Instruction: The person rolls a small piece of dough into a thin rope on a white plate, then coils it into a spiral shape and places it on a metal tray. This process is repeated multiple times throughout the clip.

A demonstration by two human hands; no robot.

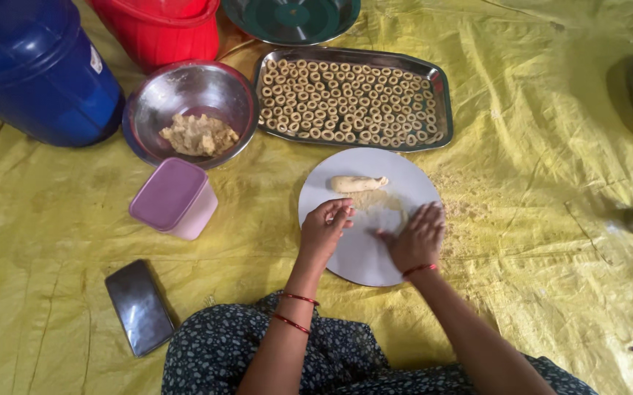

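A round white board (357,260) lies on the yellow sheet in front of me. My left hand (324,228) rests on its left part with fingertips pinched together, seemingly on a tiny bit of dough. My right hand (420,235) lies flat, palm down, on the board's right side, over crumbly dough traces. A short log of pale dough (357,183) sits at the board's far edge, apart from both hands. Beyond it a steel tray (441,88) holds several rows of small dough rings.
A steel bowl (185,88) with a dough lump (198,134) stands at upper left, a pink lidded box (174,197) below it. A blue drum (35,66), red bucket (159,29) and green plate (291,18) line the back. A phone (139,307) lies near my knee.
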